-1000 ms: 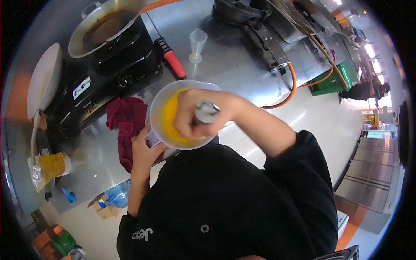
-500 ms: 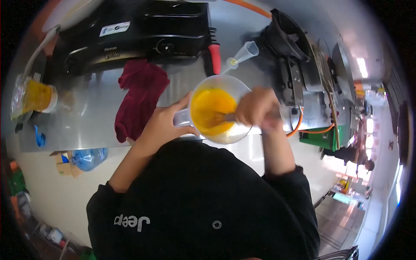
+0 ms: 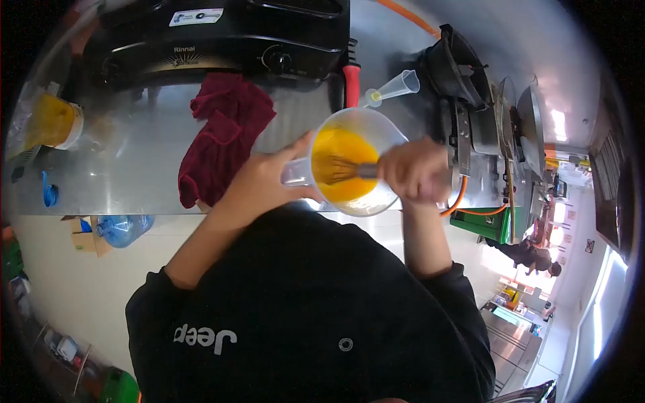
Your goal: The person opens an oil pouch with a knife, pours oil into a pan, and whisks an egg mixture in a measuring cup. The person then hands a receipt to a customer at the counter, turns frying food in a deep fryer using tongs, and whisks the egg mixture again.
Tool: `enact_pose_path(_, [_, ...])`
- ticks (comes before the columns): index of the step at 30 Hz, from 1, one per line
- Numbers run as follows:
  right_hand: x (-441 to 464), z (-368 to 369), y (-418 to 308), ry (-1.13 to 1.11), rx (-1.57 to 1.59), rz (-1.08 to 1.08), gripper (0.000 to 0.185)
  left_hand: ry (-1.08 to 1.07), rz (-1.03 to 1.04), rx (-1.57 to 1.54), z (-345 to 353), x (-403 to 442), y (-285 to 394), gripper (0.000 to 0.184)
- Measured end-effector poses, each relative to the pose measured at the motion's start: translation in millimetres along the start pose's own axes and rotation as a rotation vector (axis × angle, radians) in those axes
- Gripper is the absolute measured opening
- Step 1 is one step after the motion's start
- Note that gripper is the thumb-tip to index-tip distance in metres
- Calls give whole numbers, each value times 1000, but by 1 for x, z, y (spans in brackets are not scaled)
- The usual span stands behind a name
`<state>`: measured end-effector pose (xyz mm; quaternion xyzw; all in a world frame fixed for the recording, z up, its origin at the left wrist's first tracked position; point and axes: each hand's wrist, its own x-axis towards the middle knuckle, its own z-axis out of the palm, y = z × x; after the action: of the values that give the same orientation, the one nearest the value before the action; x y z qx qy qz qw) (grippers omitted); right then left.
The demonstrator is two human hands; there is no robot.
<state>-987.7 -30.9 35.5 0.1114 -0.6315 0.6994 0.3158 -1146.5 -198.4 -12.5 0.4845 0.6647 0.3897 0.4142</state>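
Note:
A translucent measuring jug (image 3: pixel 390 138) with yellow-orange liquid (image 3: pixel 339 144) in it is near the counter's front edge, tilted. My left hand (image 3: pixel 269 176) grips its handle on the left side. Over the jug's right rim, my right hand (image 3: pixel 415 171), somewhat blurred, is closed round the handle of a wire whisk (image 3: pixel 344 169), whose wires dip into the liquid. A dark red cloth (image 3: pixel 225 138) lies crumpled left of the jug. Behind the jug a small clear measuring cup (image 3: pixel 401 84) lies or stands near a red-handled tool (image 3: pixel 351 84).
A black Rinnai stove (image 3: pixel 222 47) is at the back left of the steel counter (image 3: pixel 144 154). A yellow-filled container (image 3: pixel 60 121) is at far left. Dark pans (image 3: pixel 457 70) and an orange hose (image 3: pixel 459 198) are at right. Another person (image 3: pixel 524 255) is in the far right background.
The view has shifted, so the jug and cloth appear elsewhere in the frame. The whisk's wires now show more clearly in the liquid, and my right hand is further toward the jug's right side.

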Motion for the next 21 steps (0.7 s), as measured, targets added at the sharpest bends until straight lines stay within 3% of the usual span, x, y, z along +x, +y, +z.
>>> enact_pose_path(1, [-3,-9,-21,-271,-225,90,45,72,134,22,-1,2,-9,85])
enact_pose_path(2, [3,-15,-30,-191,-151,123,44,135,269,47,-1,2,-15,84])
enact_pose_path(4, [19,-26,-43,51,36,194,42,107,239,26,2,0,-11,84])
enact_pose_path(5, [17,-25,-40,288,80,145,37,87,207,3,3,0,-8,85])
enact_pose_path(7, [0,4,-1,519,1,50,33,118,261,29,-2,5,-16,85])
enact_pose_path(8, [-11,-8,1,-18,-362,-18,31,170,304,46,-4,6,-19,85])
enact_pose_path(9, [0,-22,-11,-5,-366,-23,31,157,308,52,-3,7,-17,85])
enact_pose_path(11, [26,-43,-38,-406,-86,144,26,122,257,-33,-1,4,-10,84])
enact_pose_path(13, [25,-37,-34,217,388,160,34,120,275,-12,3,4,-11,84])
enact_pose_path(14, [16,-12,-15,509,76,38,29,143,289,-1,3,7,-11,84])
enact_pose_path(15, [-31,-25,21,544,-707,177,26,134,297,7,2,8,-12,84])
enact_pose_path(16, [-22,-19,11,552,-706,167,26,124,284,-8,-2,9,-13,83])
enact_pose_path(19, [9,5,-39,-248,-9,74,46,117,281,6,-1,6,-5,82])
enact_pose_path(21, [26,-24,-42,184,42,216,42,103,300,35,1,3,-2,82])
